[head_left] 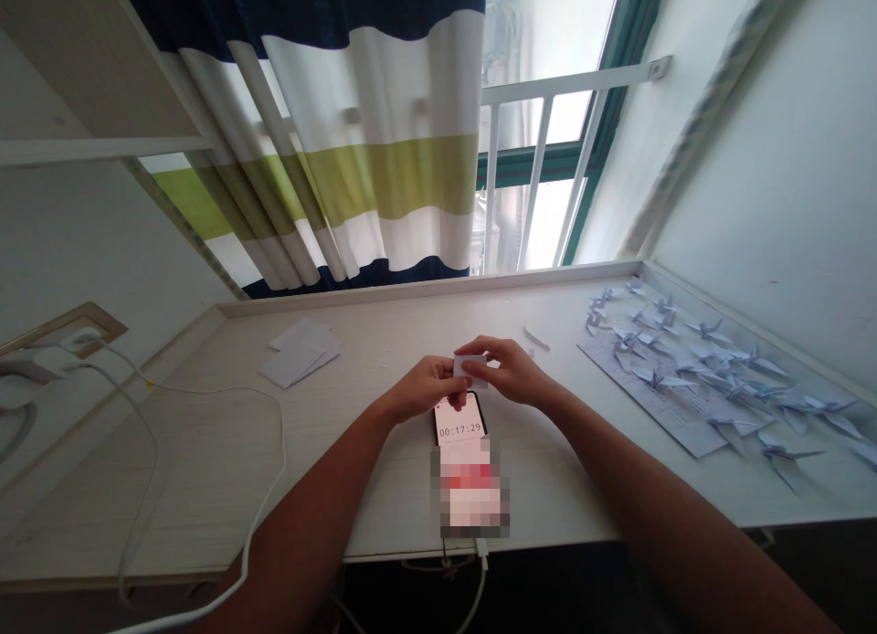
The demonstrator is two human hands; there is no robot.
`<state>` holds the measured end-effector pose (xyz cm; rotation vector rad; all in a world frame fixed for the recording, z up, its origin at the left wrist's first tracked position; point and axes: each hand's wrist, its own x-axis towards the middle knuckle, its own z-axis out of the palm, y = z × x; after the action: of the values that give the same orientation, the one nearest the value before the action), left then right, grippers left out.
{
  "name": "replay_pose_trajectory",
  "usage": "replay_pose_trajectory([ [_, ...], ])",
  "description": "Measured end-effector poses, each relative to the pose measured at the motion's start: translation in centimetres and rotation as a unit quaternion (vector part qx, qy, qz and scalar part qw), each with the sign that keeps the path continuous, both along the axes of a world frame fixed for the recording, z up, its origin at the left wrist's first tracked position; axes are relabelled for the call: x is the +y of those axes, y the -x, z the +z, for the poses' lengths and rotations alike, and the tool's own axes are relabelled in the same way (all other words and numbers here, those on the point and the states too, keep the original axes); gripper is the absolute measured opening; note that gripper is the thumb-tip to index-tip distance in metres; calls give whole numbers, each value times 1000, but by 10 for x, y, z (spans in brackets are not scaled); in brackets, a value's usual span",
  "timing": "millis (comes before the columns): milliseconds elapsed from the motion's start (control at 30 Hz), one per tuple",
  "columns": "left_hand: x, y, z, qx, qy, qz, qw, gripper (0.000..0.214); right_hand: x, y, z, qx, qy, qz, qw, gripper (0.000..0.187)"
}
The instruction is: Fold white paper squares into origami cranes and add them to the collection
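My left hand (426, 389) and my right hand (508, 371) meet above the desk, pinching a small pale folded piece of paper (470, 368) between their fingertips. Just below my left hand lies a smartphone (460, 420) showing a timer at 00:17:29, with its lower screen blurred out. Neither hand appears to touch the phone. Further left lies a small stack of white paper sheets (300, 353). A thin paper strip (535, 338) rests beyond my right hand.
Several pale lilac origami cranes (713, 364) lie at the right on a printed sheet (650, 389). A white charging cable (282, 451) runs across the white desk (206, 488) from a wall socket (68, 337). A striped curtain and barred window stand behind the desk.
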<state>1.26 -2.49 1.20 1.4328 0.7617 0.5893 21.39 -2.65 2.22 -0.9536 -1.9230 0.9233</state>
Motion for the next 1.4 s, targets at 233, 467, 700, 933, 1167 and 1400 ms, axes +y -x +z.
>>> replay_pose_trajectory([
  [233, 1, 4, 7, -20, 36, -28, 999, 36, 1, -1, -1, 21, -23, 3, 1000, 16],
  [467, 4, 8, 3, -64, 77, -49, 994, 35, 3, -3, -2, 135, 80, 62, 986, 11],
  [700, 2, 8, 2, -88, 87, -74, 990, 42, 3, -2, -3, 148, 88, 60, 983, 10],
  [933, -1, 4, 5, -75, 89, -38, 992, 48, 0, 0, 0, 173, 88, 50, 980, 15],
  [1167, 0, 4, 3, -55, 60, -26, 996, 48, 2, 3, -3, 176, 99, 9, 979, 19],
  [1400, 1, 0, -3, -63, 42, 4, 997, 50, 7, 0, -3, 188, 121, -44, 974, 20],
])
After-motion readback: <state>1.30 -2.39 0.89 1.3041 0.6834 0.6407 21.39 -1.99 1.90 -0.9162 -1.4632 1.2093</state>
